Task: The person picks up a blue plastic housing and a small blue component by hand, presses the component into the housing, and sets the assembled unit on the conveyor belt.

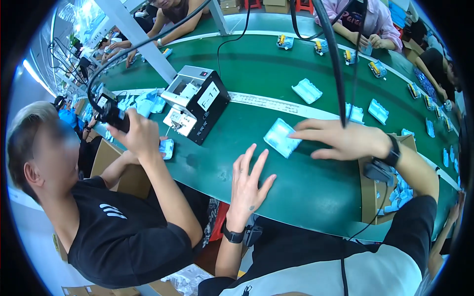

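Observation:
A light blue moulded plastic shell (283, 138) lies on the green table in front of me. My right hand (340, 139) reaches in from the right, fingers stretched out and thumb apart. Its fingertips overlap the shell's right edge; whether they press on it I cannot tell. To the left of it and nearer me, my left hand (249, 182) hovers at the table with spread fingers and holds nothing. Each wrist wears a black band with a small device. Beyond the shell lie more blue shells, one at the back (307, 91) and another to the right (378, 111).
Left of me a co-worker holds a black electric screwdriver (114, 117) above a blue part (167, 149). A black screw-feeder box (200, 103) stands between us. A cardboard box (368, 192) of blue pieces is at right. Black cables (335, 59) hang overhead; yellow-and-blue assemblies (377, 69) line the far side.

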`<state>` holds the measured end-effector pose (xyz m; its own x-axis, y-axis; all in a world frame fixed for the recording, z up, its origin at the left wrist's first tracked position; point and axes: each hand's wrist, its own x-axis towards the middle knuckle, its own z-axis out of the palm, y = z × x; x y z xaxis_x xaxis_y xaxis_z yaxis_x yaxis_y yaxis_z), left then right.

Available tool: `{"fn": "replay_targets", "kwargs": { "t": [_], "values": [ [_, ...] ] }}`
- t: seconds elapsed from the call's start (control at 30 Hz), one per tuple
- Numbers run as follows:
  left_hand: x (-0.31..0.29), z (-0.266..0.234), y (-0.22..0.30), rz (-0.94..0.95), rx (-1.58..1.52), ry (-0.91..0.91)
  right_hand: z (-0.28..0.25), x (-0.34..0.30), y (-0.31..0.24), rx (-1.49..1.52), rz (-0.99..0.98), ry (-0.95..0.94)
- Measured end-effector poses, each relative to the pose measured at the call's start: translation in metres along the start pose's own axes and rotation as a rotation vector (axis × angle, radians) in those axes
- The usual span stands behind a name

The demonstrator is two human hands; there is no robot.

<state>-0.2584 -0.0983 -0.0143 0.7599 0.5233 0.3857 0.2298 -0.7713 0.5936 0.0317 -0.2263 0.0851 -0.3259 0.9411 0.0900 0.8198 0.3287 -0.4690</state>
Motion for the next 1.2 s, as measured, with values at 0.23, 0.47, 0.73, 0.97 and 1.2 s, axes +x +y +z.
{"fn": "replay_targets", "kwargs": {
  "t": [0.23, 0.47, 0.73, 0.97, 1.2],
  "values": [
    [0.012, 0.016, 0.006, 0.151, 0.226, -0.04, -0.029, -0.152, -0.021, -0.055, 0.637, -0.096],
    [0.008, 0.029, -0.009, 0.235, 0.249, -0.144, 0.04, -0.172, -0.01, -0.359, 0.765, 0.25],
    [0.014, 0.025, 0.001, 0.275, 0.179, -0.066, -0.004, -0.185, 0.002, -0.415, 0.71, 0.227],
    [0.001, 0.023, -0.009, 0.289, 0.286, -0.114, -0.043, -0.074, -0.031, -0.016, 0.765, 0.296],
    [-0.003, 0.021, 0.008, 0.153, 0.2, 0.031, 0.016, -0.022, 0.013, -0.002, 0.194, 0.048]
  ]
}}
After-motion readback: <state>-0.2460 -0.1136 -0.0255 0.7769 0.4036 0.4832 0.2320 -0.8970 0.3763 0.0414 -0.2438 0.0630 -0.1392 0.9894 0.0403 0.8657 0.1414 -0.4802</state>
